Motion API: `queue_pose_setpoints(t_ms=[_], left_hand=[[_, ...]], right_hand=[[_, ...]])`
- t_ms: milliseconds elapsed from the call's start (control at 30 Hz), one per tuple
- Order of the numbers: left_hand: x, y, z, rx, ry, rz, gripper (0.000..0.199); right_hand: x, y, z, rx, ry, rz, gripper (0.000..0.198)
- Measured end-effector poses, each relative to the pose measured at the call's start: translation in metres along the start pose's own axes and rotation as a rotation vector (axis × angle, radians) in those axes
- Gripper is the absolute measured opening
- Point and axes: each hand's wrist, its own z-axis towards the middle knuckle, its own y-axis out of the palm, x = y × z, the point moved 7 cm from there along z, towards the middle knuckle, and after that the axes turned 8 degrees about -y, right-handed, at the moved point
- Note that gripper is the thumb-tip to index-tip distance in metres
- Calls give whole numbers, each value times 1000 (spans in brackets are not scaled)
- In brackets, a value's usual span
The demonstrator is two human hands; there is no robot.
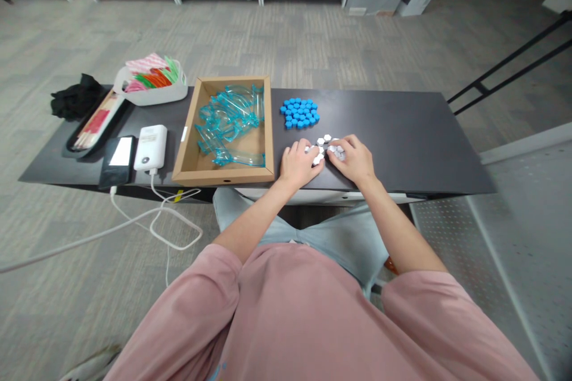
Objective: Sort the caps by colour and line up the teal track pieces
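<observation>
Small white hexagonal pieces [320, 141] lie in a loose group near the table's front edge, partly hidden by my hands. On the left side of the group, my left hand [297, 165] rests palm down, its fingers slightly apart and its fingertips touching several pieces. My right hand [356, 161] curves over the pieces on the other side, fingers apart, with some of them showing under and beside its fingertips. Behind the white group is a compact cluster of blue hexagonal pieces [300, 113], apart from both hands.
Left of my hands stands a cardboard tray [179, 158] with clear blue plastic parts. Further left are a white power bank [151, 147], a black phone-like device [117, 162], a white basket [163, 95] of colourful sticks, a black tray [75, 146] and black cloth [78, 97]. White cables [152, 214] hang off the front.
</observation>
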Motion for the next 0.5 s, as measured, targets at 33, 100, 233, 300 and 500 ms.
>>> queue_pose_setpoints(t_ms=[33,100,233,300,500], left_hand=[[0,0,0,1,3,-2,28],[0,-1,1,-1,8,-4,28],[4,-6,2,-3,20,-4,29],[7,-8,3,-1,29,1,30],[13,-4,10,-14,44,8,33]], right_hand=[[1,-1,0,15,13,18,37],[4,-4,0,53,42,54,36],[8,-7,2,105,74,97,34],[10,-6,3,101,77,94,33],[4,4,5,-5,7,-1,31]])
